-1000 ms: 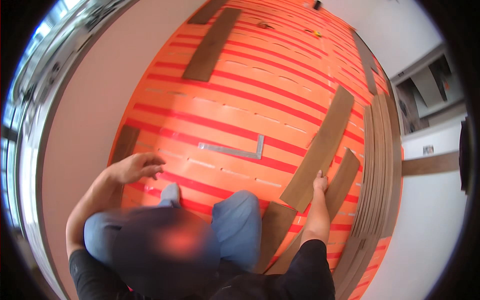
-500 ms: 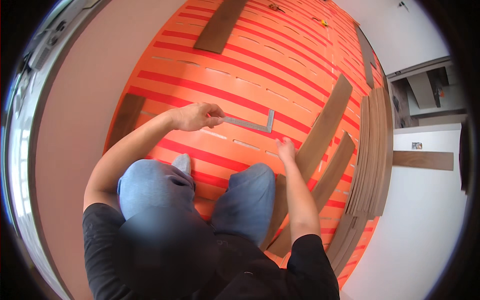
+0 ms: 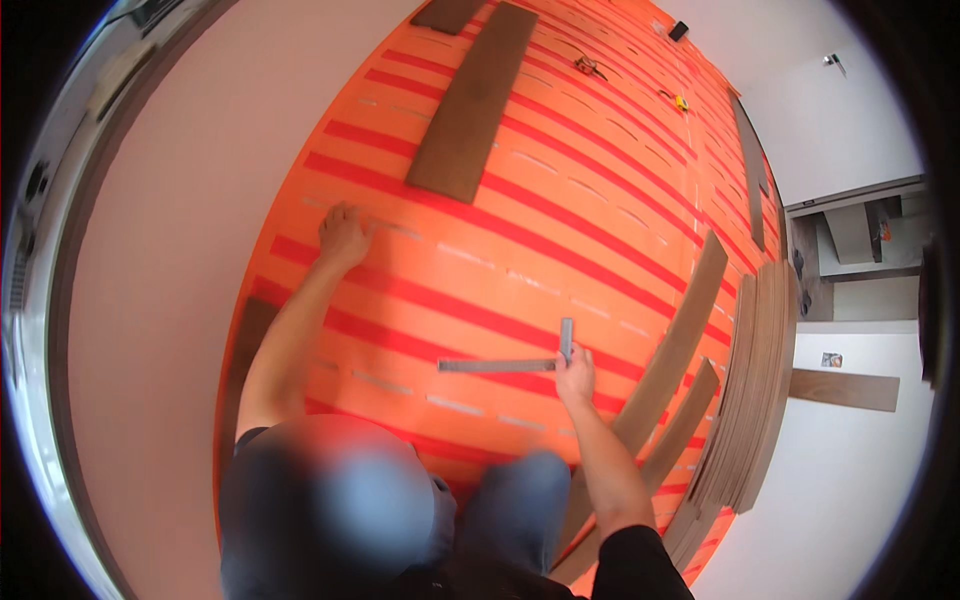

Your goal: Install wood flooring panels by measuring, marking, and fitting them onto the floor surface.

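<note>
A metal L-shaped square [image 3: 495, 366] is gripped near its corner by my right hand [image 3: 574, 378]. Its long arm points left over the orange, red-striped underlay [image 3: 480, 225], and its short arm points away from me. My left hand [image 3: 344, 238] is stretched forward near the left side of the underlay, thumb apart from the fingers, holding nothing. The closest board to it is a brown wood plank [image 3: 475, 110], which lies on the underlay ahead and to the right.
Loose planks [image 3: 670, 340] lie beside my right arm, with a stack of planks [image 3: 745, 390] past them. Another dark plank [image 3: 250, 345] rests at the left wall [image 3: 190, 250]. Farther off are a yellow tape measure [image 3: 681, 103] and a small reddish-brown tool [image 3: 588, 67].
The square has passed from my left hand to my right. My left hand has reached forward and left, while the view has shifted forward.
</note>
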Tool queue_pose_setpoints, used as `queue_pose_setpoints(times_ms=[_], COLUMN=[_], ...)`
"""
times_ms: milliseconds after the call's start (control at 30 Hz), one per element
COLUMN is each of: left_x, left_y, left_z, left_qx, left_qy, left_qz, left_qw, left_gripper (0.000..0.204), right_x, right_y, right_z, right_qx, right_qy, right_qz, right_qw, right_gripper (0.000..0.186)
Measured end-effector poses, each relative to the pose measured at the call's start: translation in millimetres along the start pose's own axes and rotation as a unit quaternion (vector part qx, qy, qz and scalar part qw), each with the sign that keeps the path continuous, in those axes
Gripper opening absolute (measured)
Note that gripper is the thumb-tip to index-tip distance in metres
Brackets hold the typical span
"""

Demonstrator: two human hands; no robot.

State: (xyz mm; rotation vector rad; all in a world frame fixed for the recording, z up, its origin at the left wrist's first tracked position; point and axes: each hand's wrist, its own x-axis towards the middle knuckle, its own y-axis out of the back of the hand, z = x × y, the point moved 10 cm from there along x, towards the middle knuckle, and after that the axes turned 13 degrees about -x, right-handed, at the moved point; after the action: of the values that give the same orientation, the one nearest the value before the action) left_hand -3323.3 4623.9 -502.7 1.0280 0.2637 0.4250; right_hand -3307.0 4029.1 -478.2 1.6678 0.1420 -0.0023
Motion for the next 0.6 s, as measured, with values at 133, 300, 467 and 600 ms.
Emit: queue_pose_setpoints(times_ms=[133, 300, 467, 600], left_x=[76.5, 95.5, 109.0, 108.8], left_y=[21.3, 11.4, 17.3, 16.1], left_z=[-37.7, -7.0, -22.2, -14.5], left_qx=[0.053, 0.005, 0.017, 0.008], left_qy=[-0.005, -0.005, 0.056, 0.047], left_qz=[0.156, 0.235, 0.176, 0.173], left_qw=[0.986, 0.972, 0.983, 0.984], left_gripper=[0.054, 0.052, 0.051, 0.051], right_x=[88.1, 249.9, 349.5, 371.6], right_y=[47.7, 90.3, 35.1, -29.7], right_z=[-60.5, -71.1, -202.9, -343.9], right_qx=[-0.014, -0.086, -0.044, 0.13], right_qy=[0.092, 0.116, 0.132, 0.007], right_qz=[0.04, 0.087, 0.074, -0.095], right_qw=[0.995, 0.986, 0.987, 0.987], right_gripper=[0.036, 0.041, 0.061, 0.085])
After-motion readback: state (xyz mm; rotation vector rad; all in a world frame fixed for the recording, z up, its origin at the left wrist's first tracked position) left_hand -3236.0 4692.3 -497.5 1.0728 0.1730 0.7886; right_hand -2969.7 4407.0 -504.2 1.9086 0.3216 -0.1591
